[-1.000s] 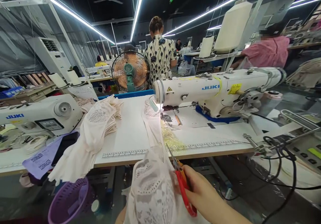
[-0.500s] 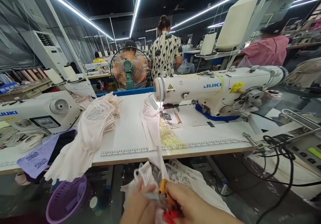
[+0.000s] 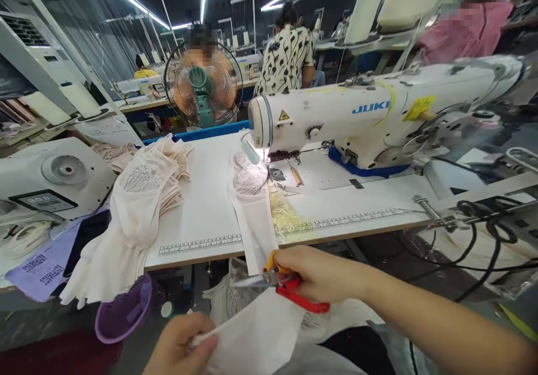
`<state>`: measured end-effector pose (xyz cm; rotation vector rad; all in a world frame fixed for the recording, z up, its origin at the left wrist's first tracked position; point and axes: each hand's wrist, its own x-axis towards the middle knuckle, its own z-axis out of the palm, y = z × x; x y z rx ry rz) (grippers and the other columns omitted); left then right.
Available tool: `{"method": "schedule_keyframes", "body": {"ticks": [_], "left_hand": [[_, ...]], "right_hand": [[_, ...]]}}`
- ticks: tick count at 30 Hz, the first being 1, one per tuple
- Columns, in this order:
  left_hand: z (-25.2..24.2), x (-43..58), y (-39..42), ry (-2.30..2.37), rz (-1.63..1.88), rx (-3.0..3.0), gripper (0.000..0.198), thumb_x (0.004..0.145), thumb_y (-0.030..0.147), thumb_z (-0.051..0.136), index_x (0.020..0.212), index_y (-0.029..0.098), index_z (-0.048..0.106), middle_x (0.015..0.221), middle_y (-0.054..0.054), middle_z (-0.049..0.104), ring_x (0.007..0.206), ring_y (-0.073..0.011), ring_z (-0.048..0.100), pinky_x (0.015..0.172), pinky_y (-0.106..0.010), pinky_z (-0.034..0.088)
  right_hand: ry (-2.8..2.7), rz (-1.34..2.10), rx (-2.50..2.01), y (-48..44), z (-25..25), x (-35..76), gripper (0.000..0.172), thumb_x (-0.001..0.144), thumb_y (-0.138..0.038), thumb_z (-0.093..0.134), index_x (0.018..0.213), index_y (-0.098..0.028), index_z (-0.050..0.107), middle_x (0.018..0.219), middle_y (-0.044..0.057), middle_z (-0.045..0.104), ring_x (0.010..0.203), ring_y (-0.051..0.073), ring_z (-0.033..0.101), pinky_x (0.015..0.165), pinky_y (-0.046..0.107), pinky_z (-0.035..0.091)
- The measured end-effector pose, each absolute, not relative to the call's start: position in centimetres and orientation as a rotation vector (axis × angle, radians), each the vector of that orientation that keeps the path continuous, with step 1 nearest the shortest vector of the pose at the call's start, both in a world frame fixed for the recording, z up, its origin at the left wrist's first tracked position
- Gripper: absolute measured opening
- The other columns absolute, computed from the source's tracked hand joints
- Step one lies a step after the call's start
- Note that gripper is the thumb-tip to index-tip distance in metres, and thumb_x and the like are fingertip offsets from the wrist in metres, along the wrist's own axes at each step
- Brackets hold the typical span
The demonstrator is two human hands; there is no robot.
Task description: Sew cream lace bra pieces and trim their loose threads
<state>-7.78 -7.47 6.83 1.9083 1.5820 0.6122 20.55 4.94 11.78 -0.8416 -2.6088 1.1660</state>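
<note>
My right hand (image 3: pixel 313 274) grips a pair of scissors (image 3: pixel 254 279) with orange and red handles, their blades pointing left in front of the table edge. Below and to the left, my left hand (image 3: pixel 185 338) is closed on the edge of a white fabric piece (image 3: pixel 256 330), pinched between thumb and fingers. This cloth spreads under the scissors toward my lap. A white bra part with a lace cup (image 3: pixel 250 183) lies under the needle of the sewing machine (image 3: pixel 328 114). Its long band hangs over the table edge to my right hand, which hides part of it.
A pile of similar bra parts (image 3: pixel 140 195) hangs over the table (image 3: pixel 210 195) on the left. A purple basket (image 3: pixel 121 322) stands below. A fan (image 3: pixel 202 83) and other people are beyond the table; black cables (image 3: pixel 474 223) loop at the right.
My left hand has moved left and down, away from the scissors, and now holds the white fabric stretched out. The scissors have come clear, blades leftward. The view has shifted.
</note>
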Motion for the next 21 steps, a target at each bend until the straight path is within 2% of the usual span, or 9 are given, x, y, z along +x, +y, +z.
{"method": "schedule_keyframes", "body": {"ticks": [3, 6, 8, 10, 12, 13, 17, 21], "left_hand": [[6.6, -8.3, -5.4, 1.528, 0.510, 1.741, 0.034, 0.082, 0.040, 0.047, 0.059, 0.016, 0.053, 0.053, 0.000, 0.051, 0.051, -0.0119, 0.048, 0.048, -0.020, 0.039], [5.8, -8.7, -3.2, 1.486, 0.349, 1.808, 0.032, 0.085, 0.036, 0.042, 0.061, 0.016, 0.052, 0.064, -0.002, 0.053, 0.061, -0.0134, 0.052, 0.057, -0.023, 0.043], [5.6, -8.2, -2.0, 1.484, 0.237, 1.924, 0.028, 0.087, 0.032, 0.041, 0.070, 0.016, 0.057, 0.077, -0.005, 0.057, 0.073, -0.0161, 0.055, 0.067, -0.026, 0.045], [5.8, -6.9, -1.1, 1.461, 0.194, 2.026, 0.020, 0.087, 0.029, 0.043, 0.089, 0.017, 0.059, 0.091, -0.008, 0.060, 0.084, -0.0185, 0.057, 0.074, -0.030, 0.047], [6.2, -4.8, -0.5, 1.368, 0.289, 2.115, 0.020, 0.086, 0.026, 0.046, 0.102, 0.018, 0.055, 0.097, -0.008, 0.061, 0.089, -0.0187, 0.058, 0.077, -0.030, 0.047], [6.4, -3.6, -0.3, 1.295, 0.381, 2.153, 0.019, 0.086, 0.025, 0.047, 0.103, 0.018, 0.053, 0.097, -0.007, 0.062, 0.090, -0.0179, 0.058, 0.078, -0.029, 0.048], [6.9, 0.5, 0.3, 1.155, 0.743, 2.190, 0.012, 0.084, 0.020, 0.050, 0.095, 0.017, 0.055, 0.088, -0.006, 0.065, 0.082, -0.0157, 0.061, 0.073, -0.026, 0.049], [7.3, 2.2, 0.9, 1.228, 0.785, 1.950, 0.015, 0.083, 0.019, 0.050, 0.095, 0.017, 0.060, 0.088, -0.005, 0.067, 0.081, -0.0165, 0.062, 0.071, -0.026, 0.050]], "right_hand": [[-2.633, 1.159, -0.942, 6.6, 11.2, 20.4, 0.021, 0.064, -0.003, 0.049, 0.068, -0.021, 0.040, 0.063, -0.005, 0.045, 0.057, 0.010, 0.039, 0.052, 0.020, 0.029], [-2.629, 1.172, -0.988, 7.3, 10.5, 20.8, 0.021, 0.065, -0.004, 0.049, 0.067, -0.021, 0.037, 0.062, -0.005, 0.044, 0.056, 0.010, 0.038, 0.051, 0.021, 0.027], [-2.602, 1.222, -0.989, 7.4, 10.2, 21.0, 0.021, 0.065, -0.004, 0.049, 0.067, -0.021, 0.037, 0.063, -0.005, 0.044, 0.057, 0.010, 0.038, 0.051, 0.021, 0.027], [-2.567, 1.291, -0.980, 7.2, 10.0, 21.1, 0.020, 0.066, -0.004, 0.048, 0.067, -0.021, 0.037, 0.063, -0.005, 0.044, 0.057, 0.010, 0.038, 0.051, 0.020, 0.028], [-2.535, 1.337, -0.963, 7.1, 10.1, 21.0, 0.019, 0.068, -0.006, 0.048, 0.066, -0.021, 0.037, 0.062, -0.005, 0.044, 0.055, 0.010, 0.038, 0.049, 0.020, 0.028], [-2.523, 1.345, -0.954, 7.2, 10.2, 20.9, 0.019, 0.069, -0.008, 0.048, 0.066, -0.021, 0.036, 0.061, -0.006, 0.043, 0.055, 0.009, 0.037, 0.049, 0.020, 0.028], [-2.549, 1.310, -0.946, 7.7, 10.7, 20.7, 0.026, 0.068, -0.011, 0.051, 0.061, -0.022, 0.029, 0.057, -0.006, 0.039, 0.051, 0.009, 0.033, 0.046, 0.021, 0.025], [-2.641, 1.296, -0.946, 8.5, 11.6, 20.6, 0.024, 0.069, -0.016, 0.052, 0.062, -0.022, 0.031, 0.059, -0.005, 0.042, 0.051, 0.010, 0.036, 0.045, 0.023, 0.026]]}}
